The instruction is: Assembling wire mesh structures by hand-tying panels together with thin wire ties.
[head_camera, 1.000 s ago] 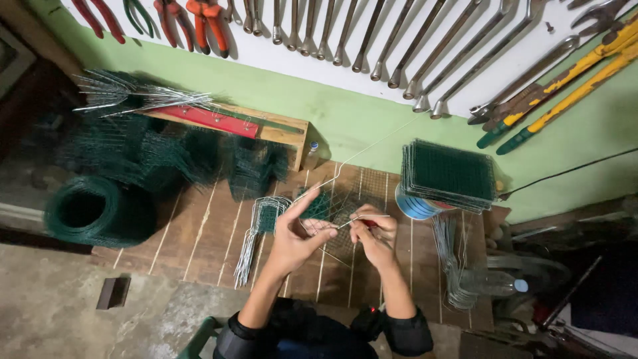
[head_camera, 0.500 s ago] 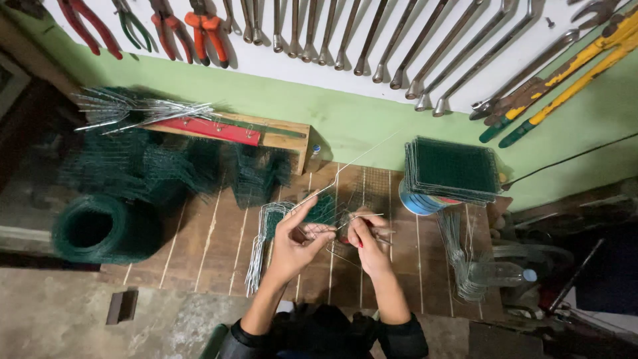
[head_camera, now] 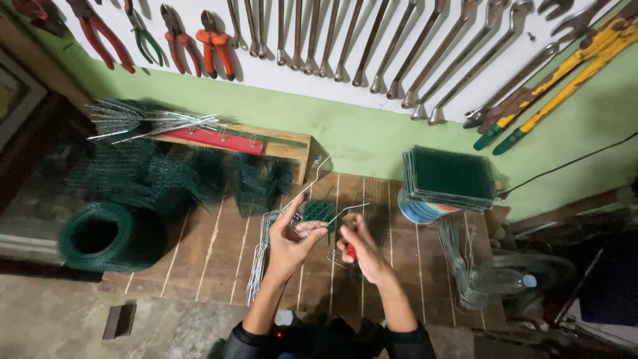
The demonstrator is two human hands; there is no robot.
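Your left hand [head_camera: 290, 240] pinches a long thin steel wire [head_camera: 332, 154] near its lower end, fingertips pressed together on it just above the wooden surface [head_camera: 206, 256]. From that grip the wire's long axis runs up and to the right, away from you, rising over the surface toward the row of wrenches [head_camera: 372, 46] on the white wall; its far end thins out against the wall and cannot be followed. Your right hand [head_camera: 359, 249] sits just beside the left, a little lower and to the right, fingers curled shut around something red, likely a small tool handle; what kind cannot be told. A short bent wire piece [head_camera: 349, 210] juts up and right from between the two hands, close to a small piece of green mesh [head_camera: 319, 211] lying flat just beyond your fingers. The left hand is the nearer one to the long wire and already has it; the right is near but apart from it. A bundle of cut wires [head_camera: 260, 256] lies along the surface just left of your left wrist. Stacked green mesh panels [head_camera: 452, 176] rest on a round can well to the right; a roll of green mesh [head_camera: 106, 236] sits far left.
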